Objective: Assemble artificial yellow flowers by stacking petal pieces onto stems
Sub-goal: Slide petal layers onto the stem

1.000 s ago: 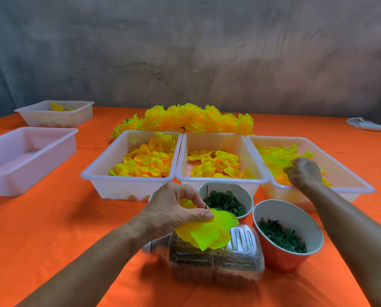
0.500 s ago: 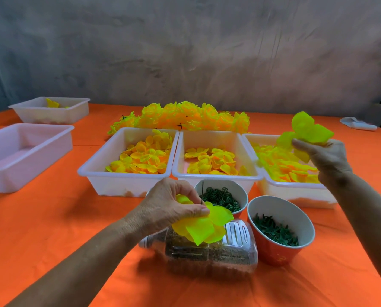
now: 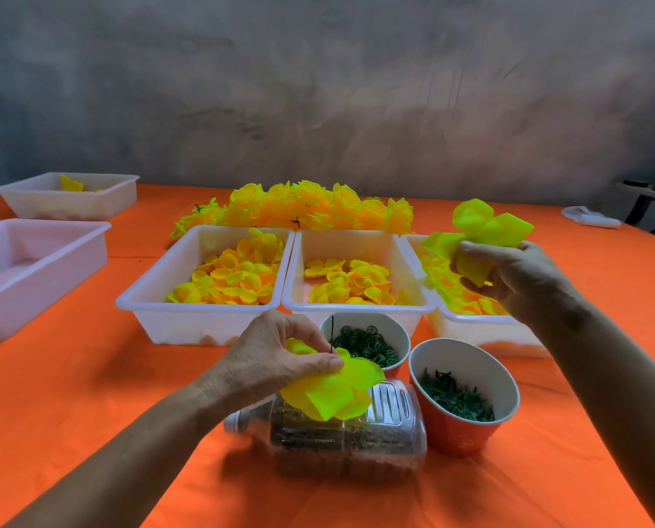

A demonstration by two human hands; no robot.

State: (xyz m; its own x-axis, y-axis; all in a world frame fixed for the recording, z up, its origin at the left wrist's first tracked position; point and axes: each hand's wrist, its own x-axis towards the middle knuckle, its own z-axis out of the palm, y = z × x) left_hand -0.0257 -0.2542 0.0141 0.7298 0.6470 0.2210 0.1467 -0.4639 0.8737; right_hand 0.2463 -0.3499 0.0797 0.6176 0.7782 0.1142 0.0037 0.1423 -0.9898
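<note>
My left hand [image 3: 276, 360] pinches a partly built yellow flower [image 3: 333, 390] on a thin dark stem [image 3: 332, 333] that pokes up between the fingers, above a clear plastic jug [image 3: 341, 440] lying on its side. My right hand [image 3: 516, 276] holds a large yellow-green petal piece [image 3: 486, 226] raised over the right white tray [image 3: 467, 322]. Three white trays side by side hold loose yellow petals: left tray [image 3: 146, 302], middle tray [image 3: 356, 308], and the right one. A heap of finished yellow flowers [image 3: 310, 207] lies behind them.
Two cups of green parts stand in front of the trays: a white-rimmed cup of rings [image 3: 402, 337] and an orange cup [image 3: 455, 436]. An empty white tray [image 3: 32, 276] and another tray [image 3: 51, 207] sit at the left. White cloth [image 3: 589, 219] lies far right on the orange table.
My right hand lifted a petal piece out of the right tray and now holds it up above that tray. My left hand kept the flower over the jug.
</note>
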